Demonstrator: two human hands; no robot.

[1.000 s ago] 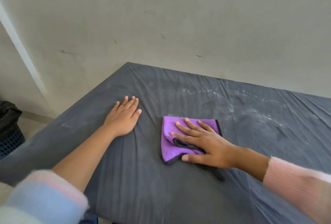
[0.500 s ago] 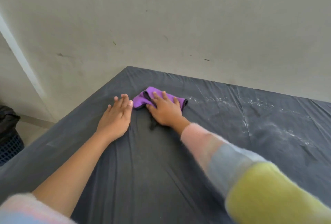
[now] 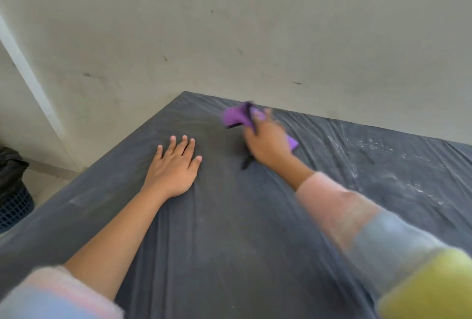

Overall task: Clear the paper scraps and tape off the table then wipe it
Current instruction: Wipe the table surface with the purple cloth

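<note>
Purple cloth (image 3: 236, 117) lies bunched on the far part of the table (image 3: 229, 237), close to the wall (image 3: 255, 25) and not far from the table's far left corner. The right hand (image 3: 267, 144) lies on top of it, palm down, with the fingers reaching forward over the fabric and pressing it to the surface (the hand is blurred, so the finger positions are only roughly clear). A corner of the cloth sticks out to the right of the hand, and a dark strip of its edging (image 3: 246, 163) trails out near the wrist.

The left hand (image 3: 173, 165) is flat on the table to the left of the cloth, apart from it, fingers straight and slightly spread, holding nothing.

The table wears a wrinkled dark grey cover. White powdery streaks (image 3: 383, 150) mark it to the right of the right hand, along the far side. Both arms have fuzzy pastel sleeves (image 3: 383, 242), pushed up from the wrists. On the floor at the far left stands a blue basket (image 3: 14, 207) with a black bag in it.
</note>
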